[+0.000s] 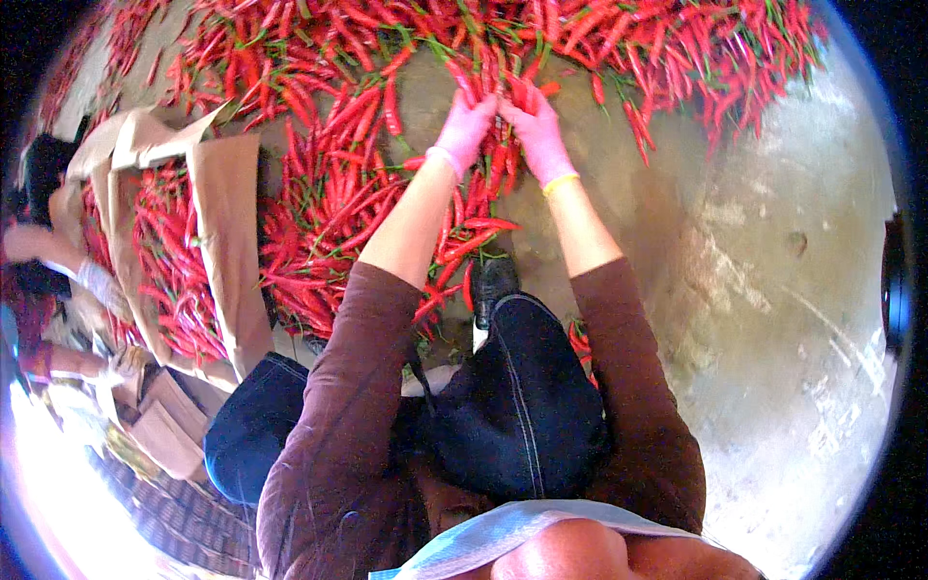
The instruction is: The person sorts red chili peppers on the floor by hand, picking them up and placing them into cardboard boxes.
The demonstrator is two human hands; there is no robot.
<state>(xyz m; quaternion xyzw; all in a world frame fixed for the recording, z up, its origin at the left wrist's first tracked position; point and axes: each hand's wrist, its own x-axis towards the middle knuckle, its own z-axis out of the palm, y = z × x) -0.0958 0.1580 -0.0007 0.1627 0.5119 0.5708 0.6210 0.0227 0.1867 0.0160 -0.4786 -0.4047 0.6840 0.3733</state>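
Observation:
Both my hands wear pink gloves and meet in front of me, low over the concrete floor. My left hand point(464, 130) is closed around some red chili peppers point(462, 77) whose tips stick out past the fingers. Close beside it, my right hand point(538, 134) also grips red chilies point(519, 88), and the thumbs nearly touch. Below the hands, loose chilies point(496, 170) with green stems lie on the floor. They run into a pile point(341, 210) to the left of my forearms.
A broad heap of red chilies point(319, 43) spreads across the far side. At left stands a brown paper-lined container point(230, 246) filled with chilies point(174, 254). Another person's gloved hand point(105, 290) reaches beside it. Concrete floor point(725, 239) extends to the right. My shoe point(496, 283) is near the chilies.

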